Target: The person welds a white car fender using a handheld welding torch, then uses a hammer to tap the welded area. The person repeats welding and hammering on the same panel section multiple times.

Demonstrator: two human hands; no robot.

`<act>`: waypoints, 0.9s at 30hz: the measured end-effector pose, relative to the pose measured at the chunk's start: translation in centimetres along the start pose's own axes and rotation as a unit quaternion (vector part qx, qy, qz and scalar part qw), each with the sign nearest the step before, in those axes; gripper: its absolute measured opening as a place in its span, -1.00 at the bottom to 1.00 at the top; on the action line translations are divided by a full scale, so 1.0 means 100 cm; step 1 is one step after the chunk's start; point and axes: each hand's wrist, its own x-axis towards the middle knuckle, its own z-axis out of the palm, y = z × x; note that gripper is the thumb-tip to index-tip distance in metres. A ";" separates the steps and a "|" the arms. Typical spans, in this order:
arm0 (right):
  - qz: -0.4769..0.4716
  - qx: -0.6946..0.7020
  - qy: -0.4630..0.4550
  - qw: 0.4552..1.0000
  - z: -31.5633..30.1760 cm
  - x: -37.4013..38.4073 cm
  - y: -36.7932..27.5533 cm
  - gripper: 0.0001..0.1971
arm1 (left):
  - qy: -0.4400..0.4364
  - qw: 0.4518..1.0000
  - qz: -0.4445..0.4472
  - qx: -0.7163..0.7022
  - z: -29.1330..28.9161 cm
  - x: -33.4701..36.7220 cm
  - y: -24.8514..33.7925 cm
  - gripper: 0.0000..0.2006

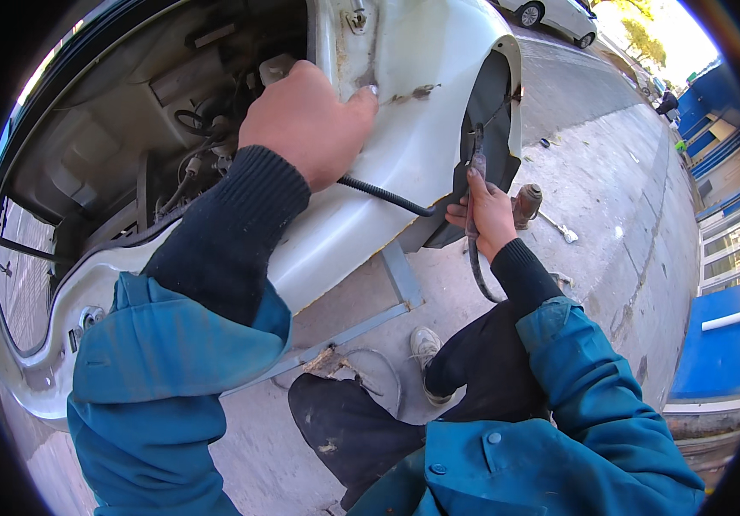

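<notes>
Running along the white car fender (404, 146) into its wheel arch, one black corrugated cable (387, 197) is pinched in the right hand (486, 211), fingers closed around it at the arch's edge. The left hand (305, 120) presses on the fender's top, fingers curled over its rim. One wrench (559, 227) and one cylindrical part (526, 203) lie on the pavement
</notes>
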 end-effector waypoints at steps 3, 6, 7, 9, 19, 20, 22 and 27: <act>0.010 0.008 0.019 1.000 0.003 0.011 -0.001 -0.51 | 0.005 1.000 0.003 0.002 0.000 0.001 0.000 -0.33; 0.004 0.012 0.033 0.999 0.005 0.016 -0.002 -0.52 | 0.001 1.000 0.008 -0.008 0.000 0.001 -0.002 -0.35; 0.003 0.012 0.034 0.999 0.006 0.016 -0.001 -0.52 | 0.003 1.000 0.009 -0.008 -0.001 0.002 -0.003 -0.35; 0.007 0.008 0.035 0.999 0.008 0.017 0.000 -0.52 | 0.004 1.000 0.011 -0.004 0.000 0.002 -0.003 -0.35; -0.008 0.002 0.034 0.999 0.009 0.026 0.000 -0.54 | 0.002 1.000 0.006 -0.003 -0.001 0.001 -0.001 -0.34; -0.006 -0.001 0.036 0.999 0.008 0.027 -0.001 -0.54 | -0.005 1.000 -0.004 -0.003 0.000 0.001 -0.001 -0.33; -0.015 0.014 0.039 0.999 0.007 0.030 -0.002 -0.55 | -0.010 1.000 -0.008 -0.005 0.000 0.002 -0.002 -0.30; -0.022 0.022 0.045 0.999 0.002 0.029 -0.004 -0.59 | 0.016 0.999 0.030 0.003 0.001 0.003 -0.005 -0.35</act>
